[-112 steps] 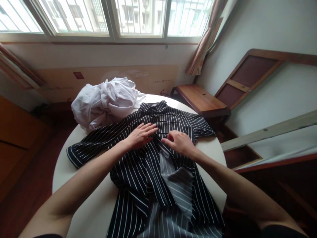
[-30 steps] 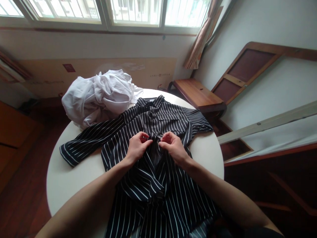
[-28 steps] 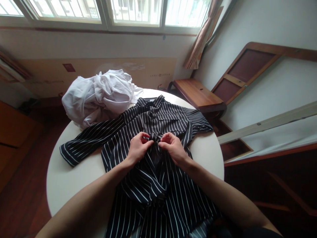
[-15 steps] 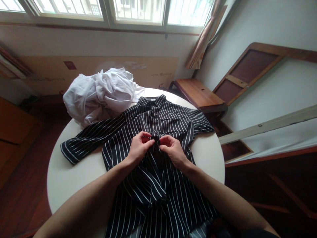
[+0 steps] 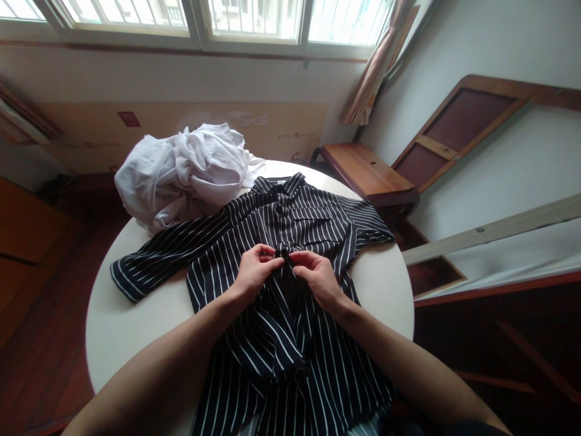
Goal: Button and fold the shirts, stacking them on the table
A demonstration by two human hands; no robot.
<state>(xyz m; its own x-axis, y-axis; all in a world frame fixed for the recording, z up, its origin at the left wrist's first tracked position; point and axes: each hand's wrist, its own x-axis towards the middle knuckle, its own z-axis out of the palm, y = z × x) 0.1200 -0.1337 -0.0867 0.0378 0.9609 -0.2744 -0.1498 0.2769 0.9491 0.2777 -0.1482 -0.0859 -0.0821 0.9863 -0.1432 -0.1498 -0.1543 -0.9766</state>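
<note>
A black shirt with white stripes point(image 5: 318, 218) lies spread on a round white table point(image 5: 122, 339), its collar away from me and its hem toward me. My left hand point(image 5: 255, 269) pinches the shirt's front edge near the middle. Close beside it, my right hand point(image 5: 318, 275) grips the same front part between thumb and fingers. The cloth between the fingertips is bunched, and any button there is too small to make out. One sleeve stretches to the left and the other to the right.
A crumpled white cloth point(image 5: 181, 172) sits at the table's back left. Behind the right edge stands a wooden bench or chair point(image 5: 367, 169). Windows point(image 5: 254, 21) and a curtain point(image 5: 370, 85) are at the back.
The cloth between my fingertips has shifted slightly and shows more stripes on its fold. Both hands keep nearly the same place and grip.
</note>
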